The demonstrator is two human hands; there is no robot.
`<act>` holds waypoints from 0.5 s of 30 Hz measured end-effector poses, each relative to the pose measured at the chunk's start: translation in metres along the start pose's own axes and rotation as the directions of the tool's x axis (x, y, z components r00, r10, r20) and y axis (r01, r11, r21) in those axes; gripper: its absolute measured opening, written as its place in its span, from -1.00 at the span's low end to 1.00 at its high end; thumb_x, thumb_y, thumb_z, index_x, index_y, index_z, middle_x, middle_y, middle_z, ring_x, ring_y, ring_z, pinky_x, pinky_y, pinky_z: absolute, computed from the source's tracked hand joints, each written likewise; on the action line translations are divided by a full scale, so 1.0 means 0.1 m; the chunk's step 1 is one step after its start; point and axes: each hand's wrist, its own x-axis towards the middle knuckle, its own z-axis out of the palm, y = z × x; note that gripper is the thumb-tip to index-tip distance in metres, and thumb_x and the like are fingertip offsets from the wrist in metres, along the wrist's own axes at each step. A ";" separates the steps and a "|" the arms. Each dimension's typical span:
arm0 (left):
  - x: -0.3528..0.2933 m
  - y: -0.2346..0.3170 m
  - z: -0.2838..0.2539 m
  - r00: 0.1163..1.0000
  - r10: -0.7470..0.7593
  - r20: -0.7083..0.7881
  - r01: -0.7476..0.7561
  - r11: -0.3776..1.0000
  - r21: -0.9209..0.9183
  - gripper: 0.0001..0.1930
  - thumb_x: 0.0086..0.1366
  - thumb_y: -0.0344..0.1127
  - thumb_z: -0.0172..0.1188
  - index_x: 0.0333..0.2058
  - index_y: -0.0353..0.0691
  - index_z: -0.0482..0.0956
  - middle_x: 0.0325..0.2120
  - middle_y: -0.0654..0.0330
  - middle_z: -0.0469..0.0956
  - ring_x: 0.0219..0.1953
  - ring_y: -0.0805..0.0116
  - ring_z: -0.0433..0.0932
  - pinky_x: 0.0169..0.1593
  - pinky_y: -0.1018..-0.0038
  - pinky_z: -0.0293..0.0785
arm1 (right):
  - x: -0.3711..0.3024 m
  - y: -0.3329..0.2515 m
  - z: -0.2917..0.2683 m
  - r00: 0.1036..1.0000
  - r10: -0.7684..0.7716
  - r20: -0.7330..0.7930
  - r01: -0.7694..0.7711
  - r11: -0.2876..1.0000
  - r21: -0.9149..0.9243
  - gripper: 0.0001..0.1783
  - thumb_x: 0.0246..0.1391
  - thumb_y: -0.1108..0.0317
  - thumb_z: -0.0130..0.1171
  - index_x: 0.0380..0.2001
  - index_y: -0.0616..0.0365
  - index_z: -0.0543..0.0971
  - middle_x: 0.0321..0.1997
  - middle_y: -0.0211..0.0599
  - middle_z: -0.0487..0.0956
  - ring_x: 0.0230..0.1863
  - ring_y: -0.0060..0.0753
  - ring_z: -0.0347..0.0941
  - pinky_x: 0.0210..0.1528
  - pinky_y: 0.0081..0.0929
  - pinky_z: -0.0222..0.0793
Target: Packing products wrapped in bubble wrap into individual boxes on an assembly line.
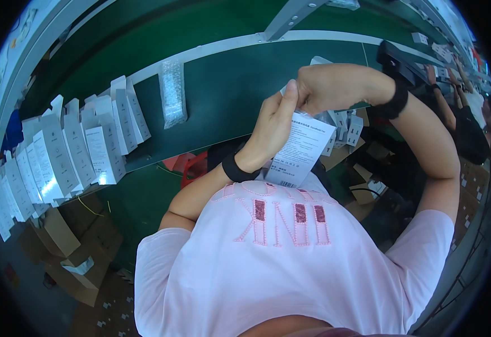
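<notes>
A white printed carton box (304, 143) stands tilted in front of my chest, with dense small print and a barcode at its lower end. My left hand (272, 124) is wrapped round its left side, thumb pointing up along the upper edge. At the box's top end my right hand (327, 89) is bent over with curled fingers, touching the left thumb. Its fingertips are partly hidden, as is the top of the box. Black bands circle both wrists.
Several white cartons with raised flaps (54, 154) stand in rows on the green bench (223, 78) at left. A bubble-wrapped packet (172, 94) lies near them. Small white boxes (346, 128) sit in a cardboard box at right. A black device (400, 63) stands behind.
</notes>
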 end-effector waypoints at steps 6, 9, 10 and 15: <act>-0.10 -0.14 -0.03 0.978 0.203 0.051 -0.201 0.979 -0.045 -0.36 0.28 -0.09 0.23 0.14 -0.35 0.14 -0.04 -0.07 0.46 0.05 0.27 0.46 0.07 0.39 0.40 | -0.28 -0.06 0.03 0.992 0.121 -0.041 -0.119 0.992 0.028 -0.77 0.01 0.37 0.17 -0.40 0.36 0.64 -0.56 -0.22 0.59 -0.59 -0.38 0.44 -0.46 -0.40 0.36; -0.11 -0.02 -0.13 0.965 0.228 0.133 -0.214 0.970 -0.116 -0.26 0.10 -0.30 0.42 0.16 -0.26 0.15 0.01 -0.05 0.43 0.08 0.23 0.44 0.10 0.30 0.39 | -0.66 -0.32 0.04 0.898 0.303 -0.320 -0.119 0.865 0.488 -0.79 0.04 0.35 0.20 -0.39 0.33 0.64 -0.55 -0.27 0.59 -0.55 -0.47 0.47 -0.46 -0.47 0.39; -0.12 -0.01 -0.14 0.965 0.230 0.129 -0.215 0.969 -0.118 -0.26 0.10 -0.30 0.42 0.16 -0.26 0.15 0.01 -0.05 0.43 0.08 0.23 0.44 0.10 0.30 0.39 | -0.76 -0.29 0.07 0.863 0.260 -0.433 -0.029 0.881 0.471 -0.79 0.06 0.34 0.22 -0.37 0.31 0.64 -0.53 -0.28 0.60 -0.53 -0.51 0.48 -0.44 -0.48 0.40; -0.14 -0.01 -0.11 0.934 0.325 0.147 -0.335 0.941 0.046 -0.18 -0.03 -0.23 0.52 0.15 -0.20 0.21 0.03 0.04 0.43 0.13 0.22 0.40 0.11 0.29 0.38 | -0.80 -0.28 0.56 0.804 -0.158 -0.574 0.148 0.987 -0.065 -0.76 0.03 0.36 0.26 -0.25 0.28 0.62 -0.40 -0.03 0.59 -0.44 -0.11 0.55 -0.40 -0.40 0.41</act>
